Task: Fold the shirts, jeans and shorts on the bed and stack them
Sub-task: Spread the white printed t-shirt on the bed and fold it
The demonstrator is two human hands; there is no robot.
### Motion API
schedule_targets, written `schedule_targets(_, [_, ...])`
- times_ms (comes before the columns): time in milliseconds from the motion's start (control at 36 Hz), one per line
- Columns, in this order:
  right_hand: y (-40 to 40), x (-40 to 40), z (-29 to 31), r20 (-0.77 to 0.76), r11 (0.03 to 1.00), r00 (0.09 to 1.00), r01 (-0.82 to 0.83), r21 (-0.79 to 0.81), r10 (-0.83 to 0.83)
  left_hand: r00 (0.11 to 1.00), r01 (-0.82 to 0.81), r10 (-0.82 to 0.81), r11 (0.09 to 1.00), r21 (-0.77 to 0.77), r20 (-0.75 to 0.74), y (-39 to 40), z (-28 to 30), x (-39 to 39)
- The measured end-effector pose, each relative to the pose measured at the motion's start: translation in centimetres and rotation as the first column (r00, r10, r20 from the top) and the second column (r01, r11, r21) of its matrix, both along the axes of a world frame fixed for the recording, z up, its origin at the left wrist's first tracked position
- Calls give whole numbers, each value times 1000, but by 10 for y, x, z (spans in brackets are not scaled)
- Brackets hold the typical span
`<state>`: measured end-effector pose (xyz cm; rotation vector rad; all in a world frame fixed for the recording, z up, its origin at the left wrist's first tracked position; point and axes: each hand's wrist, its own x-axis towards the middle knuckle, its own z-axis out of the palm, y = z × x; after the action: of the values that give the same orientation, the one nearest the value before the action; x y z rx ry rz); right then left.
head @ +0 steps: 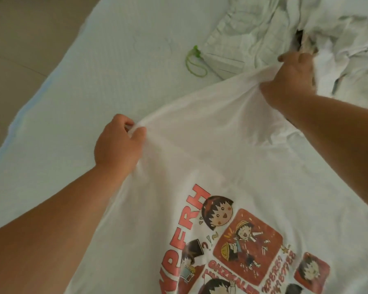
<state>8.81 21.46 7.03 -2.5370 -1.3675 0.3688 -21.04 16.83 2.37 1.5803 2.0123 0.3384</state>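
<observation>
my left hand (117, 143) and right hand (295, 75) each pinch the far edge of a white cartoon-print t-shirt (210, 158), stretching it over the bed (94, 71); laying it flat for folding likely comes next.

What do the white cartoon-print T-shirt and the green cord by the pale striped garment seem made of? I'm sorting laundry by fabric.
The white cartoon-print T-shirt looks like thin, soft matte knit, probably cotton or a blend: it bunches into fine gathers where the left hand and right hand grip it. The green cord looks like thin, limp drawstring lying in loose loops; its fibre cannot be told.
</observation>
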Motion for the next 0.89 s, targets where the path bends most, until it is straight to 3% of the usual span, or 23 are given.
schedule_targets(83, [-19,-34,-5,50,975,978,-208,76,204,982,169,-150,969,179,-115,-5,5,5])
schedule_targets(167, [-62,-64,-17,64,882,888,-460,100,455,887,455,-455,830,323,-80,-26,11,21])
schedule_targets(222, [-95,-67,-29,33,896,898,-439,68,438,733,677,-675,709,197,-87,-41,5,30])
schedule_targets(278, [-118,-50,-40,-32,968,967,-252,-7,251,613,784,-778,620,-15,-142,-46,-10,29])
schedule_targets(333, [-129,-24,-47,-48,984,992,-120,-130,114,558,801,-796,590,-98,-233,-45,-25,23])
schedule_targets(417, [-135,3,-58,5,926,973,-218,-308,230,531,810,-795,578,-98,-292,-44,-33,21])
schedule_targets(472, [-132,7,-60,-4,899,954,-285,-331,301,542,804,-791,586,-99,-284,-43,-33,22])
schedule_targets(528, [-128,4,-55,-18,938,962,-269,-220,272,570,802,-793,594,-65,-214,-42,-27,22])
schedule_targets(583, [-133,1,-47,-10,981,982,-187,-43,186,663,748,-745,662,36,-73,-43,-14,20])
schedule_targets(639, [-141,-1,-41,-27,998,998,-54,17,55,780,621,-626,772,135,-10,-50,-1,12])
schedule_targets(722, [-146,5,-39,-88,962,974,191,-193,-211,910,414,-406,896,161,-82,-70,8,-7])
schedule_targets(806, [-139,16,-36,-14,918,989,134,-373,-151,973,202,-194,978,52,-128,-89,5,-23])
schedule_targets(889, [-129,24,-32,-66,901,994,53,-430,-89,991,83,-85,996,-31,-100,-99,2,-31])
